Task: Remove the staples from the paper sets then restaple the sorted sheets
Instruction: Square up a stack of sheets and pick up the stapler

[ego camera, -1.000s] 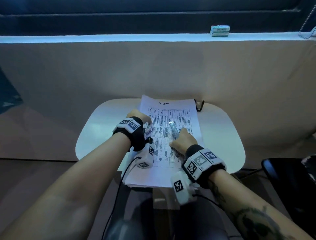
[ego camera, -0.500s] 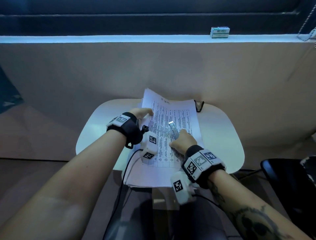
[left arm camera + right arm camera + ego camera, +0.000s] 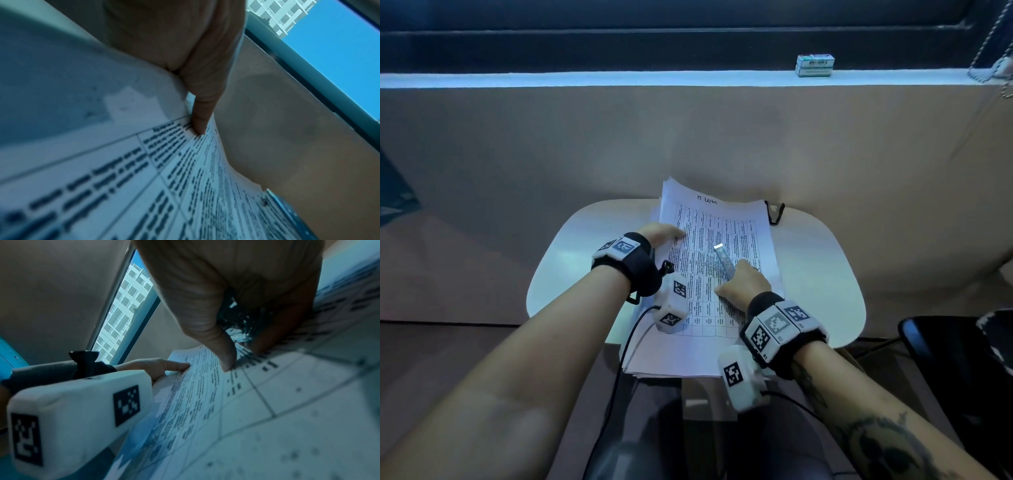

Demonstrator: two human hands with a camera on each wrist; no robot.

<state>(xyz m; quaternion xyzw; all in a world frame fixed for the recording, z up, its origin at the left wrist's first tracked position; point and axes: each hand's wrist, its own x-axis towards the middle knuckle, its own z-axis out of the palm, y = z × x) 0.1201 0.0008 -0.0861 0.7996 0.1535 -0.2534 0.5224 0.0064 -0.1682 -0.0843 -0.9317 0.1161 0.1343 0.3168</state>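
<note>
A stack of printed table sheets (image 3: pixel 705 342) lies on a small white table (image 3: pixel 825 274). My left hand (image 3: pixel 664 234) pinches the left edge of the top sheets (image 3: pixel 144 178), thumb (image 3: pixel 200 120) on top, and the far left corner is raised off the stack. My right hand (image 3: pixel 743 281) rests on the middle of the page with its fingers curled round a silver stapler (image 3: pixel 723 260), whose tip points away from me. In the right wrist view the stapler (image 3: pixel 238 332) shows only as metal inside the palm, with the left hand (image 3: pixel 156 366) beyond it.
A small black clip-like tool (image 3: pixel 774 212) lies at the far right corner of the papers. A beige wall rises just behind the table, with a small box (image 3: pixel 815 65) on the sill above. A black seat (image 3: pixel 945 359) is at the right.
My left hand has slid to the left edge of the papers and lifted the top sheets' far left corner. The right hand with the stapler has stayed put.
</note>
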